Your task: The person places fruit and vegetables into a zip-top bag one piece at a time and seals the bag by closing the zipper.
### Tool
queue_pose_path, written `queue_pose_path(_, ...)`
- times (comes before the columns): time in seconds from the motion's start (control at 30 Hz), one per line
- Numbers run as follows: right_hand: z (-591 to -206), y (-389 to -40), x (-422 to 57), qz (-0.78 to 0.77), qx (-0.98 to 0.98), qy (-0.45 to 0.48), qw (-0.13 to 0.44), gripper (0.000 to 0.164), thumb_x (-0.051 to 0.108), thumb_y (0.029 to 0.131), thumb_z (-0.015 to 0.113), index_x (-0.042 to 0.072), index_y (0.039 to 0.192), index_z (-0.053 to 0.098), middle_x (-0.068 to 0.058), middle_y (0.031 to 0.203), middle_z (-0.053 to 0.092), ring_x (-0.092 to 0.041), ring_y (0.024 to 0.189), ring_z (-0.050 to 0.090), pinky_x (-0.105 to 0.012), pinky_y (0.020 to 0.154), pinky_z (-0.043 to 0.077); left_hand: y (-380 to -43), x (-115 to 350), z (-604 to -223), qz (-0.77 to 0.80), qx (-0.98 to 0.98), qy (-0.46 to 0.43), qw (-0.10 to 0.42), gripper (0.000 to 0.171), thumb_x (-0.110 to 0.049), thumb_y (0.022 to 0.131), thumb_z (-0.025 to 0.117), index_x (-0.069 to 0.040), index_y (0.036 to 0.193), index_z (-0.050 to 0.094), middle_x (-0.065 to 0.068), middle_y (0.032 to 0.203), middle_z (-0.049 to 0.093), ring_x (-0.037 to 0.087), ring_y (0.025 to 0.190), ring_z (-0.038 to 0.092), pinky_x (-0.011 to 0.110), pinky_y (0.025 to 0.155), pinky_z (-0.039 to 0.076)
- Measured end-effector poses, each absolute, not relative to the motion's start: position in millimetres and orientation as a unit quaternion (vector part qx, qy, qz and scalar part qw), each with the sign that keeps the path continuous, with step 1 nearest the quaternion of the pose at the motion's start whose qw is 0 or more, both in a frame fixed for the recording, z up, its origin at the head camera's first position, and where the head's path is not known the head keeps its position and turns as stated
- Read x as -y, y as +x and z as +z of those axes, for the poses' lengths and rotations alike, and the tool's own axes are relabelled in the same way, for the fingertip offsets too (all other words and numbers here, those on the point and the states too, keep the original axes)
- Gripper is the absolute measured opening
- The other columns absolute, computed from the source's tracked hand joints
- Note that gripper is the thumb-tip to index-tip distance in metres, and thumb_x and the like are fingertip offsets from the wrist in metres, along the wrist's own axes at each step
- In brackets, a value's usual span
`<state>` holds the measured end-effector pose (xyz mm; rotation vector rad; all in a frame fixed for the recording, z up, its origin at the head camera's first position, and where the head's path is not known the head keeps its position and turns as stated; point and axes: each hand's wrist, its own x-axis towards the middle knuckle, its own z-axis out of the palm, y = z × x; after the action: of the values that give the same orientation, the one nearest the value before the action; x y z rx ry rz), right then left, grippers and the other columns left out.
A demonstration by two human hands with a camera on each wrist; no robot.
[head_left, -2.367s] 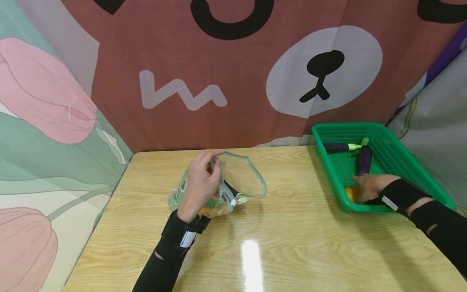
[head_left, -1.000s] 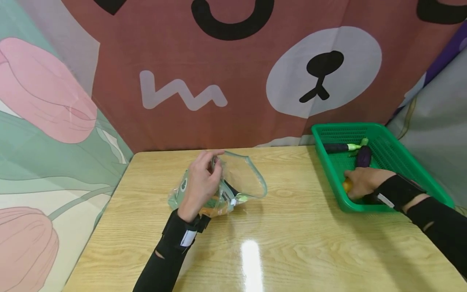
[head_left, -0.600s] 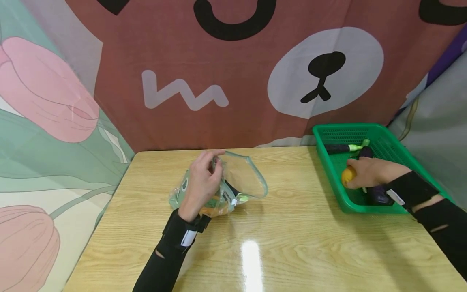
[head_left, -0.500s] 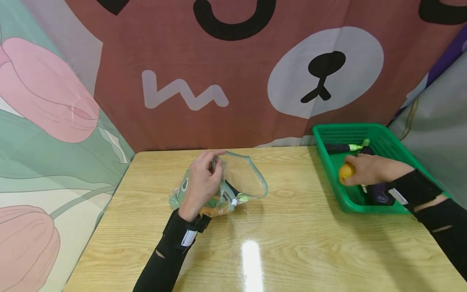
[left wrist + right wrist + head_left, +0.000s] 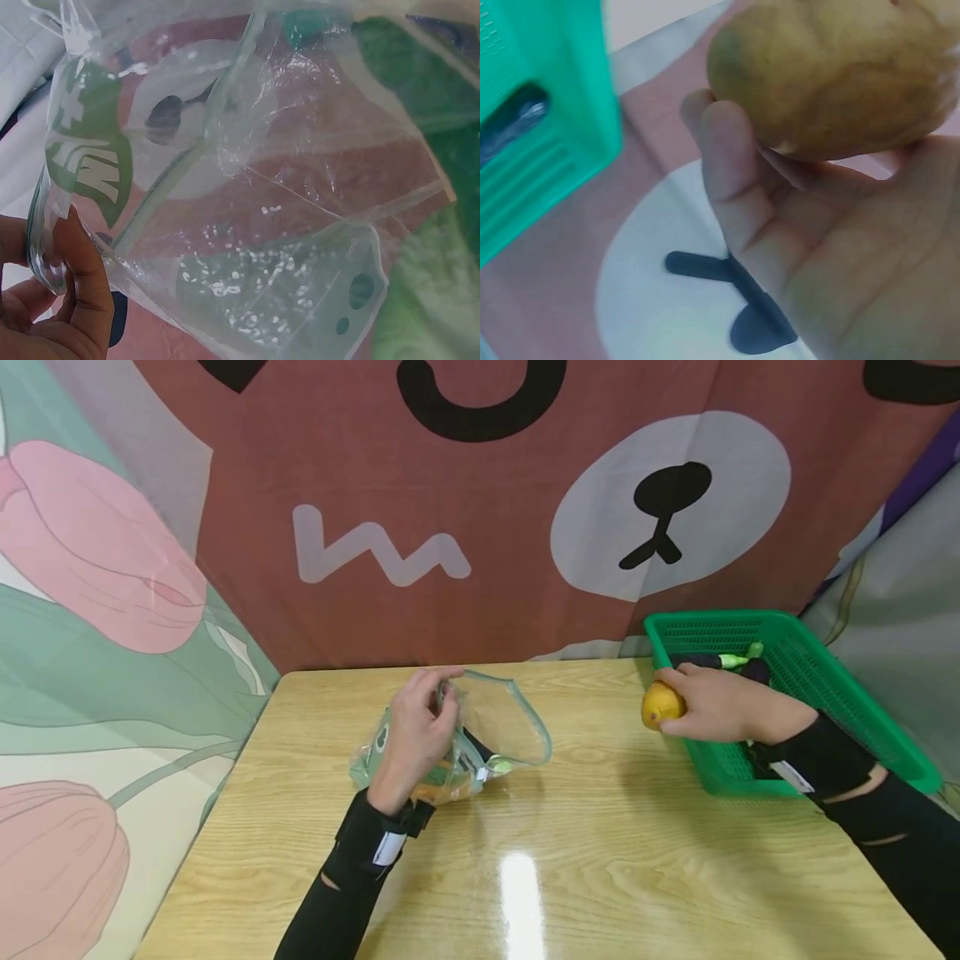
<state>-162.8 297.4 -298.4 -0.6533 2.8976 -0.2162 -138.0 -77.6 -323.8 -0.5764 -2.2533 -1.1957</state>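
Note:
My left hand (image 5: 420, 727) pinches the upper rim of a clear zip bag (image 5: 504, 710) on the table. Through its plastic, orange and dark things show low down. The left wrist view has the left fingers (image 5: 82, 277) at the bag's edge, beside a green printed leaf. My right hand (image 5: 723, 703) grips a roundish yellow-orange fruit (image 5: 662, 706) over the left rim of a green basket (image 5: 847, 693). Close up in the right wrist view, this fruit (image 5: 832, 75) is smooth with brownish patches, held between thumb and fingers.
Dark purple eggplants, one with a pale green stem (image 5: 733, 661), lie in the basket, partly behind the right hand. Bare wooden table (image 5: 585, 827) lies between bag and basket. A printed cloth (image 5: 510, 618) hangs along the table's back edge.
My right hand has picked the yellow-orange fruit up from the basket's near left corner and carried it left, past the rim. The left hand and the bag have stayed in place.

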Motion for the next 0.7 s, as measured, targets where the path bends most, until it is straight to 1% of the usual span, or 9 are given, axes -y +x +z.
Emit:
queue_pose_path(0.1, -294, -159, -284, -0.077, -0.966, -0.238, 0.066, 0.070, 0.038, 0.080, 0.066, 0.000, 0.134, 0.043, -0.012, 0.103, 0.051, -0.018, 0.076, 0.047, -0.029, 0.057, 0.041, -138, 77, -324, -0.439, 0.833, -0.212, 0.260, 0.026, 0.001, 0.091, 0.051, -0.003, 0.112, 0.066, 0.003, 0.081, 0.052, 0.010, 0.056, 0.041, 0.025, 0.048, 0.035)
queue_pose_path(0.23, -288, -155, -264, -0.088, -0.959, -0.265, 0.048, 0.070, 0.037, 0.080, 0.066, 0.002, 0.135, 0.043, -0.014, 0.117, 0.050, -0.020, 0.081, 0.050, -0.029, 0.061, 0.043, -138, 76, -324, -0.438, 0.835, -0.209, 0.260, 0.026, 0.000, 0.091, 0.051, -0.004, 0.112, 0.066, 0.003, 0.081, 0.052, 0.010, 0.056, 0.041, 0.025, 0.048, 0.035)
queue_pose_path(0.33, -286, -154, -250, -0.108, -0.953, -0.282, 0.038, 0.069, 0.038, 0.080, 0.067, 0.005, 0.136, 0.043, -0.013, 0.122, 0.050, -0.020, 0.085, 0.051, -0.029, 0.064, 0.046, -137, 76, -324, -0.440, 0.834, -0.207, 0.260, 0.025, -0.001, 0.091, 0.052, -0.004, 0.112, 0.066, 0.003, 0.081, 0.051, 0.010, 0.056, 0.040, 0.025, 0.048, 0.034)
queue_pose_path(0.5, -286, -154, -230, -0.149, -0.939, -0.308, 0.033, 0.069, 0.041, 0.083, 0.066, 0.007, 0.138, 0.041, -0.008, 0.119, 0.051, -0.020, 0.092, 0.050, -0.031, 0.070, 0.046, -137, 75, -324, -0.438, 0.835, -0.209, 0.259, 0.025, -0.001, 0.092, 0.051, -0.004, 0.112, 0.066, 0.003, 0.080, 0.051, 0.009, 0.056, 0.040, 0.025, 0.048, 0.034)
queue_pose_path(0.7, -294, -158, -207, -0.205, -0.918, -0.338, 0.043, 0.068, 0.039, 0.084, 0.067, 0.007, 0.138, 0.042, -0.004, 0.115, 0.052, -0.017, 0.087, 0.049, -0.031, 0.070, 0.045, -138, 74, -325, -0.442, 0.835, -0.207, 0.256, 0.026, -0.001, 0.092, 0.051, -0.004, 0.112, 0.066, 0.002, 0.081, 0.051, 0.010, 0.056, 0.041, 0.025, 0.048, 0.034)
